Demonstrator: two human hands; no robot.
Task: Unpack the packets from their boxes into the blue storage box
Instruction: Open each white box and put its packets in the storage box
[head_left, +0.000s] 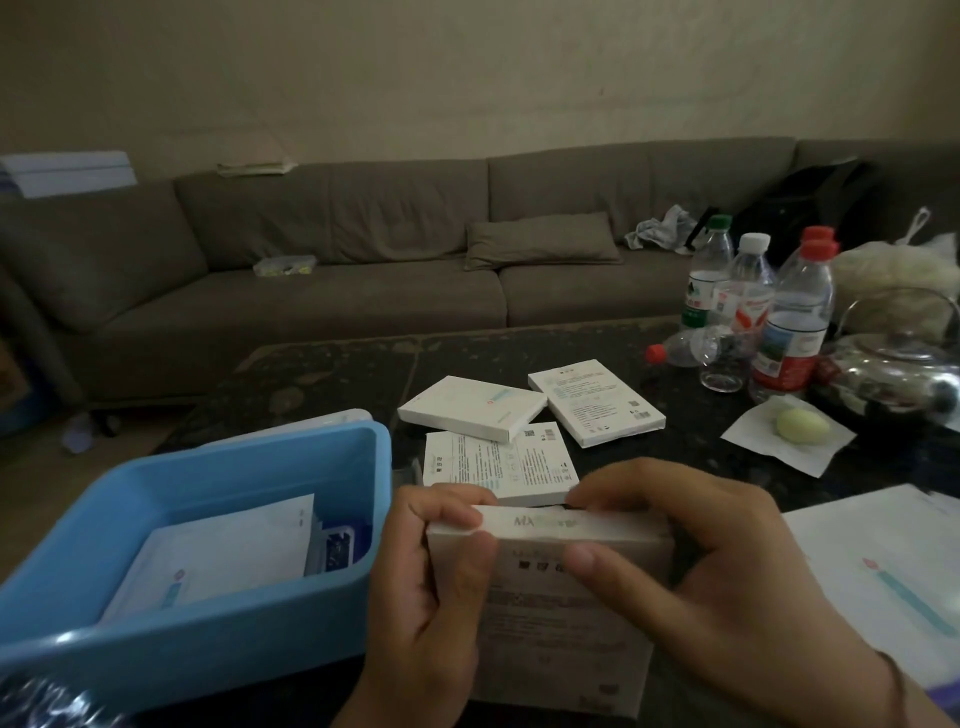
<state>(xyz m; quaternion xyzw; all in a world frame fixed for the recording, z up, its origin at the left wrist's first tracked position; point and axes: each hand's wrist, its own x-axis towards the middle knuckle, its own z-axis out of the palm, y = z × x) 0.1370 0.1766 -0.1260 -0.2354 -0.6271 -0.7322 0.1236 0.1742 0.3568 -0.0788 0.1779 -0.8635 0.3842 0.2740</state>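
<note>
The dark table (332, 374) carries everything that matters here; on its near left stands the blue storage box (218, 639), lid off, with flat white packets (218, 556) already lying inside, so the task reads as partly done; behind the hands lie three white boxes (597, 402), one leaning over another and the third just beside them, and whether these are emptied or waiting cannot be told; at the right edge loose sheets (883, 561) lie near the right hand, and farther back stand water bottles (795, 317) and a glass kettle (893, 364) (none of them part of the job); nearest the camera both hands hold one white box (566, 613) upright, just right of the storage box; the left hand (431, 603) grips its left side, fingers curled behind and thumb pressed on the front; the right hand (691, 582) pinches the top flap, thumb on the front face and fingertips (582, 496) curled over the upper edge; the step in hand looks to be opening this box; the next move probably calls for lifting the flap clear while the left hand steadies the body, then drawing the packets out and carrying them left into the storage box.
</note>
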